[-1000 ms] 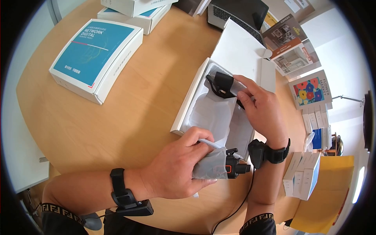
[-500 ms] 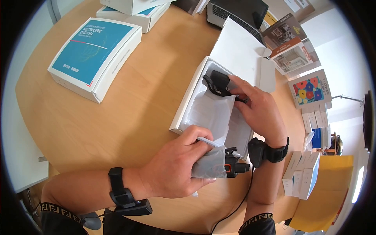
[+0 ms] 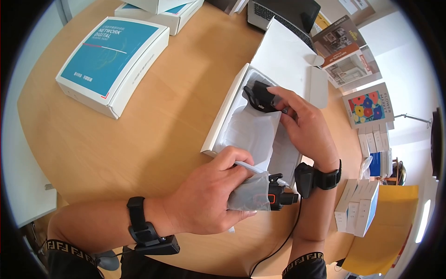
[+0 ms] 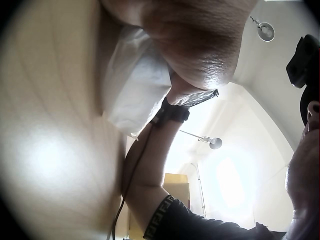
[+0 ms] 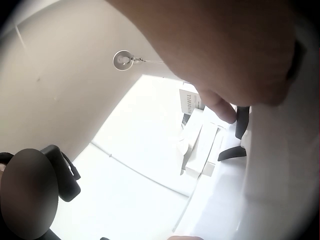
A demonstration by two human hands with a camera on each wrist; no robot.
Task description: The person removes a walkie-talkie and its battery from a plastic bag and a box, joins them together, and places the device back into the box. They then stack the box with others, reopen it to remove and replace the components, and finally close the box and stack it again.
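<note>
My left hand (image 3: 209,195) holds a black two-way radio (image 3: 278,199) in a frosted plastic sleeve (image 3: 248,196), its stubby end and orange-ringed button sticking out. The same hand's index finger hooks over the near edge of a translucent plastic tray (image 3: 246,135) inside an open white box (image 3: 225,111). At the tray's far end, my right hand (image 3: 309,125) pinches a black corded piece (image 3: 262,97), partly hidden by the fingers. Two dark bits of it, one a curved strip (image 5: 232,153), show beside a fingertip in the right wrist view. The sleeve (image 4: 137,82) hangs close over the table in the left wrist view.
The box's raised lid (image 3: 283,60) leans back toward a laptop (image 3: 278,21). A blue-topped box (image 3: 111,60) lies at left, with more boxes (image 3: 162,16) behind. Books and small white boxes (image 3: 357,204) line the right side. A black cable (image 3: 278,251) runs by my right forearm.
My right fingers have shifted their grip on the black piece, which has moved slightly within the tray's far end. The left hand keeps the sleeved radio in nearly the same place.
</note>
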